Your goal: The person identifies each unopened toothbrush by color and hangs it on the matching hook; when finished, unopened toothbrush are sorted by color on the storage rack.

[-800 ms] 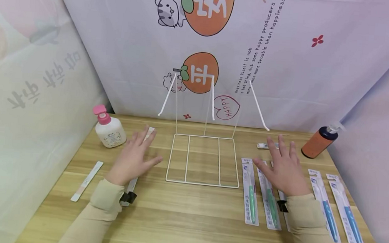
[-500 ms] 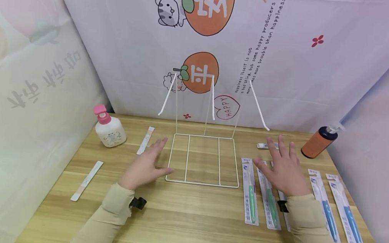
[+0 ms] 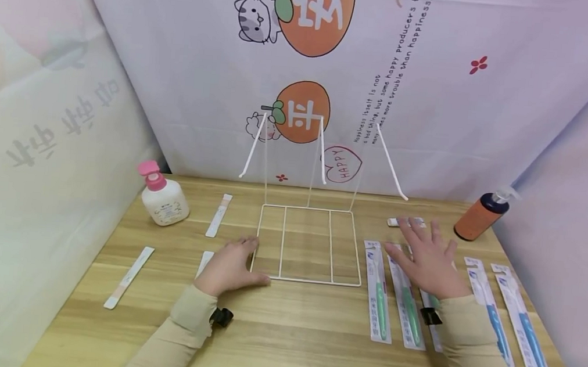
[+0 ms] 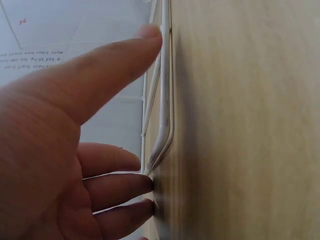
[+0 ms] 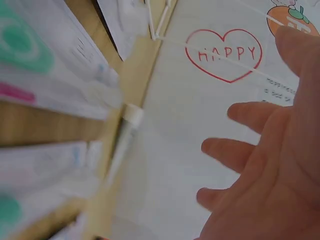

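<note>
A white wire rack with three hooked arms stands in the middle of the wooden table. My left hand is at its front left corner. In the left wrist view, the thumb touches the front wire, while the fingertips reach the side wire near the corner. Spread and holding nothing, my right hand hovers over packaged toothbrushes. Two green toothbrushes lie beside the rack, and another green one is partly hidden below the right hand. Two blue toothbrushes lie farther right.
Slim white sachets lie on the left, one partly hidden by the left hand. A pink-topped pump bottle stands back left, an orange pump bottle back right. A small white tube lies behind the toothbrushes. Printed cloth walls the table.
My left hand has moved right and toward me, from over the sachets to the rack's front left corner. My right hand has shifted slightly toward me, its fingers still spread.
</note>
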A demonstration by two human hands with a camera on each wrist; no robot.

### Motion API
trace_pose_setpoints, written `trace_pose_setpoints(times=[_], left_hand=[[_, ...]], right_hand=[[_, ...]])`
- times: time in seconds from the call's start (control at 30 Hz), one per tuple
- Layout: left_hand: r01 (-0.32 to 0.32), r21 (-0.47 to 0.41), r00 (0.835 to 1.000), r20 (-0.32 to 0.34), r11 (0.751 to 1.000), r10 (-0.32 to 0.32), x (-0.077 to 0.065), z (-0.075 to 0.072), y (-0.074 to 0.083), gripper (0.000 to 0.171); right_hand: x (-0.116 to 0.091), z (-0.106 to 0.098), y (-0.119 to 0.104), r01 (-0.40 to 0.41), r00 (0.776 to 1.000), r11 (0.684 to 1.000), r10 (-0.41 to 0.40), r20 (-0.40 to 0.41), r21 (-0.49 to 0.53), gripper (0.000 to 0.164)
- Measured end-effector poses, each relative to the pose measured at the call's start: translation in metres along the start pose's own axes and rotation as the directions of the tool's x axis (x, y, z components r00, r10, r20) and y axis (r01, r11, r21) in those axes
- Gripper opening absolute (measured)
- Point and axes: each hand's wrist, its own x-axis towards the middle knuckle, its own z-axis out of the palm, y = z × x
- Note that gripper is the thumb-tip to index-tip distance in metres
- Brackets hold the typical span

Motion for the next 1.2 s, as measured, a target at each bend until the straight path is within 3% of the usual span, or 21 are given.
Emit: trace_pose_setpoints(times=[0.2, 0.37, 0.7, 1.0, 1.2], left_hand=[[0.009, 0.031, 1.000, 0.022, 0.999, -0.010, -0.001, -0.001, 0.000, 0.100], [0.034, 0.023, 0.999, 0.024, 0.999, -0.035, -0.001, -0.001, 0.000, 0.093], [0.040, 0.014, 0.999, 0.022, 0.999, -0.041, 0.000, 0.000, -0.002, 0.089], [0.058, 0.002, 0.998, 0.034, 0.998, -0.058, 0.002, -0.001, 0.000, 0.090], [0.067, -0.009, 0.997, 0.035, 0.998, -0.066, 0.001, 0.000, -0.001, 0.090]], right_hand=[[0.004, 0.014, 0.014, 0.056, 0.998, 0.996, -0.058, 0.028, 0.067, 0.087], [0.010, 0.023, 0.021, 0.038, 0.998, 0.997, -0.040, 0.044, 0.060, 0.090], [0.016, 0.044, 0.031, -0.011, 0.994, 1.000, 0.008, 0.113, 0.021, 0.068], [0.014, 0.048, 0.028, -0.009, 0.999, 1.000, 0.010, 0.047, -0.019, 0.049], [0.015, 0.051, 0.027, -0.014, 1.000, 1.000, 0.014, 0.003, 0.013, 0.047]])
